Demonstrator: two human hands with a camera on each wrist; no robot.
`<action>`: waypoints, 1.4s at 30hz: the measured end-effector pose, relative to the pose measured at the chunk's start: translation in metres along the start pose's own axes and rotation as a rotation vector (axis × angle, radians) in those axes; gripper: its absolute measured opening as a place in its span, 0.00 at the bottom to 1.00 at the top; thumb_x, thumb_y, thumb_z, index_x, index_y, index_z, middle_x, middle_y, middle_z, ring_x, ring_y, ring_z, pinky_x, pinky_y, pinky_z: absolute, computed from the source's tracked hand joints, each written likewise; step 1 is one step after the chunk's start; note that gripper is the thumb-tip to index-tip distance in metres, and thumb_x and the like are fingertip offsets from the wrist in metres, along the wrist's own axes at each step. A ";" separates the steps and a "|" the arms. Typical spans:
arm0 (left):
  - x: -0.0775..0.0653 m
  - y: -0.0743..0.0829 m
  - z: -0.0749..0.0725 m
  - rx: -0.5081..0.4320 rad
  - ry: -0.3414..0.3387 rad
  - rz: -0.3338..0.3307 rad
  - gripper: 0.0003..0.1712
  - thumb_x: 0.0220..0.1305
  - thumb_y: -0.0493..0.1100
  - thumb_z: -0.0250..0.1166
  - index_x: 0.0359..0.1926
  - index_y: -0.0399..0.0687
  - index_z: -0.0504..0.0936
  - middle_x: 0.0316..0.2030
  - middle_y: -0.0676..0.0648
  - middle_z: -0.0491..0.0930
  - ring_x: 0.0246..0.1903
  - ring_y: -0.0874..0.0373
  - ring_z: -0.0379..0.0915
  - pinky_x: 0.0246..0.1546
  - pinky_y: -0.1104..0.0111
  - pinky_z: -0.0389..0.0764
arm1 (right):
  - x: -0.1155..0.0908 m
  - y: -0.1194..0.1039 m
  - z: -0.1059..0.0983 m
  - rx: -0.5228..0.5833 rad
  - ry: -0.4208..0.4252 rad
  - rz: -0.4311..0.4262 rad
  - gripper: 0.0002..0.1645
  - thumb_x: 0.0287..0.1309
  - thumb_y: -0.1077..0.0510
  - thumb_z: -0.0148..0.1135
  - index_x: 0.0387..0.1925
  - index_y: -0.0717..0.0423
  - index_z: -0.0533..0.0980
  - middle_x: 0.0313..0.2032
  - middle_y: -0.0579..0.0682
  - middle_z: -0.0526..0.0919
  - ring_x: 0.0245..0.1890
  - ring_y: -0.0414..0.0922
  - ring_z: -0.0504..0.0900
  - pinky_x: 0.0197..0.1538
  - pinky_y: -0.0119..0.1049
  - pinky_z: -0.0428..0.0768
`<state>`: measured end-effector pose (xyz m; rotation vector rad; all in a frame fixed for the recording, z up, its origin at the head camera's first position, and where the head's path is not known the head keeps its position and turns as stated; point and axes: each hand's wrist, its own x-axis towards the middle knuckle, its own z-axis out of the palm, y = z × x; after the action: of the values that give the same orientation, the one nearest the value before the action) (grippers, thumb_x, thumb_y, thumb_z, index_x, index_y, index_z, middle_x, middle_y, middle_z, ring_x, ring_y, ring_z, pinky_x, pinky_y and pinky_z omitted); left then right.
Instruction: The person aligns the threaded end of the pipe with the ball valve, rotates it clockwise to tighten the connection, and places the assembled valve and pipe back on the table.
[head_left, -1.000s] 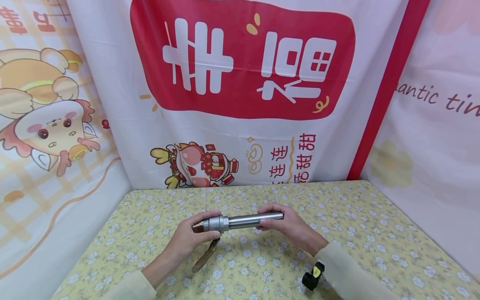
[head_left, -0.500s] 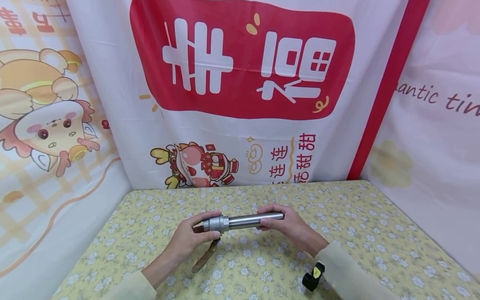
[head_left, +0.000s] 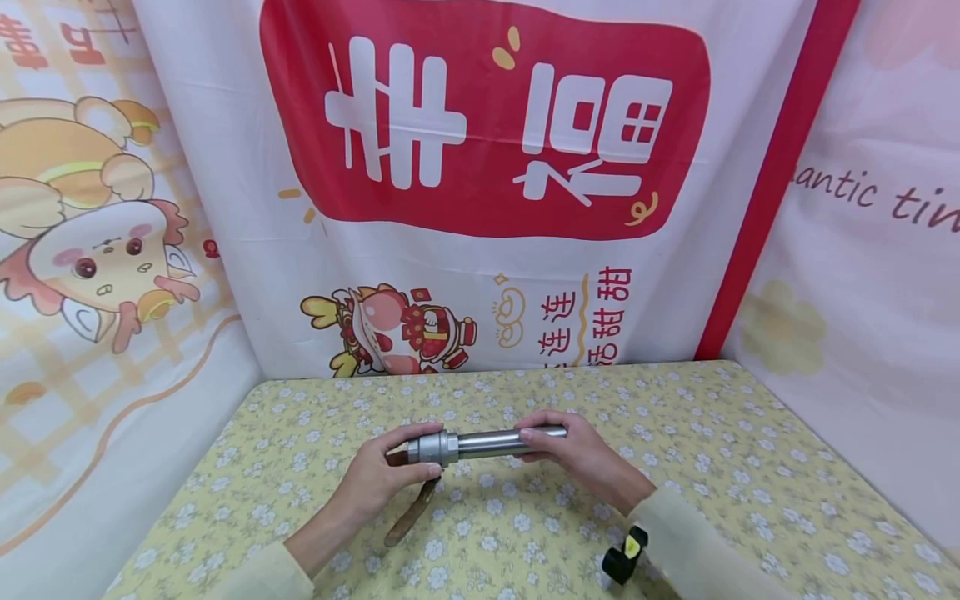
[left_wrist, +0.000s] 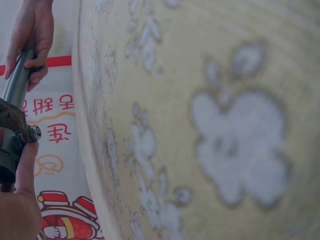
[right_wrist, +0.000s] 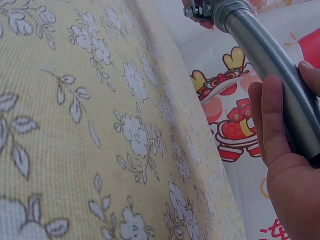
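Grasping ball valve [head_left: 427, 449] in left grip [head_left: 375, 473], with lever [head_left: 412, 512] on near side, above bench [head_left: 720, 450]; grasping metal pipe [head_left: 491, 443] in right grip [head_left: 573, 452], meeting valve between grips. Probably best: align pipe squarely, brace valve, rotate only from right grip.

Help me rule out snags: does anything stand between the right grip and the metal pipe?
Nothing visible does: the right grip touches the metal pipe directly. The brown lever sticks out by the left grip, well apart.

Evenly bright (wrist views perhaps soft).
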<state>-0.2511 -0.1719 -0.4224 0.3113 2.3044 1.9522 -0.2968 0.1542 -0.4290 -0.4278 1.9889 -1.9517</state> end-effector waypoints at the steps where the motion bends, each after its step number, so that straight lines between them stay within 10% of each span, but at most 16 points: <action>1: 0.000 0.000 0.000 -0.001 -0.001 -0.001 0.33 0.66 0.44 0.81 0.71 0.53 0.84 0.72 0.36 0.75 0.53 0.49 0.83 0.51 0.61 0.88 | 0.000 0.000 0.000 0.016 -0.005 -0.001 0.27 0.73 0.52 0.73 0.63 0.65 0.80 0.60 0.59 0.80 0.54 0.50 0.89 0.66 0.48 0.85; 16: 0.000 -0.001 -0.003 -0.003 -0.009 -0.004 0.33 0.66 0.46 0.81 0.71 0.54 0.84 0.72 0.37 0.75 0.53 0.49 0.83 0.52 0.57 0.88 | -0.001 0.002 -0.006 0.077 -0.157 -0.094 0.23 0.69 0.68 0.72 0.61 0.64 0.75 0.56 0.54 0.80 0.53 0.47 0.84 0.64 0.48 0.85; 27: 0.000 0.000 -0.003 -0.005 -0.010 -0.009 0.34 0.66 0.47 0.81 0.72 0.55 0.83 0.72 0.37 0.75 0.53 0.49 0.83 0.52 0.57 0.88 | -0.003 0.000 -0.006 0.072 -0.116 -0.070 0.23 0.69 0.66 0.73 0.62 0.64 0.76 0.58 0.54 0.79 0.54 0.48 0.88 0.62 0.43 0.86; 42: 0.000 0.000 -0.002 0.006 0.000 0.001 0.33 0.66 0.46 0.81 0.71 0.54 0.84 0.71 0.36 0.75 0.53 0.49 0.83 0.51 0.56 0.88 | -0.001 0.001 -0.005 0.054 -0.075 -0.035 0.27 0.72 0.57 0.74 0.64 0.65 0.77 0.59 0.59 0.82 0.53 0.50 0.91 0.72 0.60 0.78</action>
<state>-0.2516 -0.1739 -0.4221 0.3128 2.3108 1.9458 -0.2983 0.1586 -0.4295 -0.5177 1.8911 -1.9753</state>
